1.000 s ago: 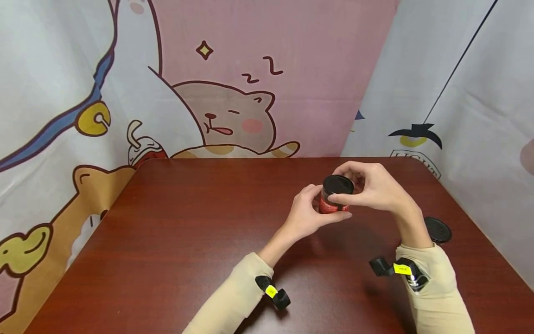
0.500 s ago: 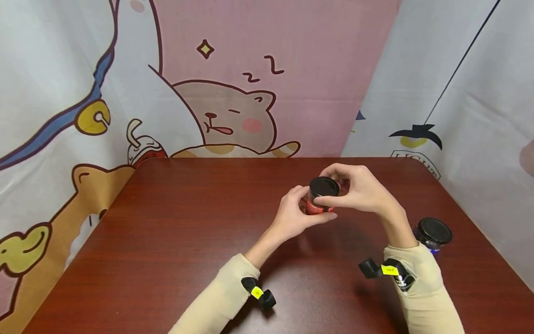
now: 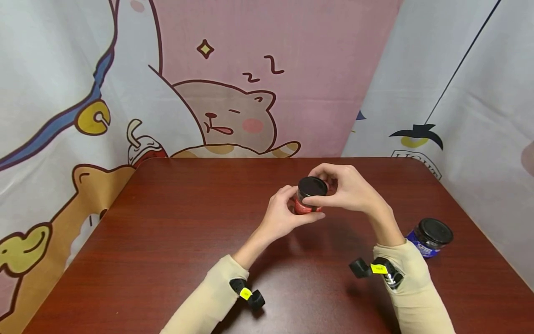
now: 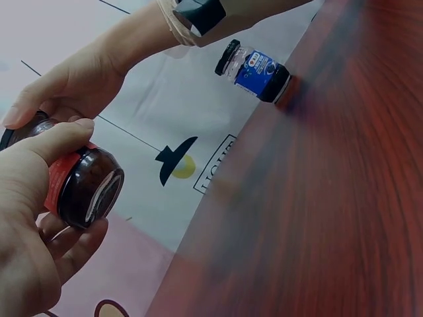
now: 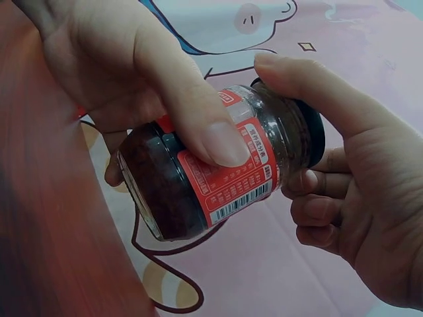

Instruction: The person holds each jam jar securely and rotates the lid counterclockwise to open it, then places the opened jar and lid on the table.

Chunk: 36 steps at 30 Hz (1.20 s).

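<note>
Over the brown table (image 3: 187, 227), at four o'clock from the middle of the head view, two hands hold a red jar (image 3: 303, 207). The left hand (image 3: 280, 218) wraps its body; the right hand (image 3: 350, 188) has fingers curled at the black lid (image 3: 312, 186). A blue jar (image 3: 429, 240) stands well apart, toward four o'clock from it.

From the left wrist, the red jar looks like glass: hard, smooth, maybe slippery, probably a bit heavy. A drop could break it.

From the right wrist, the black lid points toward two o'clock. I can't quite tell if fingertips press it or the glass neck. The paper label (image 5: 228, 188) seems best for gripping.
</note>
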Available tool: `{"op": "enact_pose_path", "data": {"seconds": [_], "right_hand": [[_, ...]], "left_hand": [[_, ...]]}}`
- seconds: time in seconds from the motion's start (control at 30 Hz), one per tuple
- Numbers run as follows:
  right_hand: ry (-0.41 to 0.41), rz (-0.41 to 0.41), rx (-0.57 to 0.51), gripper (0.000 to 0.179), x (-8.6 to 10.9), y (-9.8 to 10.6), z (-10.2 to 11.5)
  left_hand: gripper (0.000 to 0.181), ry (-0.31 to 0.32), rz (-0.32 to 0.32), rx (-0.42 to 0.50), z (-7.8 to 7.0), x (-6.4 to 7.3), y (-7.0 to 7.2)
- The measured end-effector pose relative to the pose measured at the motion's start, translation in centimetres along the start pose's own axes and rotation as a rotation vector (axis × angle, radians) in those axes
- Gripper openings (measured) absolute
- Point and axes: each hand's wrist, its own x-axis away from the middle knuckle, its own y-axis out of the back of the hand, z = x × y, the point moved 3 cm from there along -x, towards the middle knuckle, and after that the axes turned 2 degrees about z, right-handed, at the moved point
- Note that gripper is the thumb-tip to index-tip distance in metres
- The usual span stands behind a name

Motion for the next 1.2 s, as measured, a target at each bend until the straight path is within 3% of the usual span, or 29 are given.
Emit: {"op": "enact_pose_path", "data": {"seconds": [0.47,0.77,1.2], "right_hand": [[0.017,0.038,-0.031,0.034,-1.8,-1.8,0.7],[0.045,0.052,-0.044,0.037,-2.9,-3.2,1.3],[0.037,0.073,-0.051,0.037,-2.7,-4.2,1.1]], "left_hand": [[0.036,-0.018,-0.037,-0.030,0.5,1.1,2.4],[0.037,0.019,-0.047,-0.036,1.2,1.9,3.8],[0.043,-0.012,-0.066,-0.082,1.7,2.3,4.6]]}}
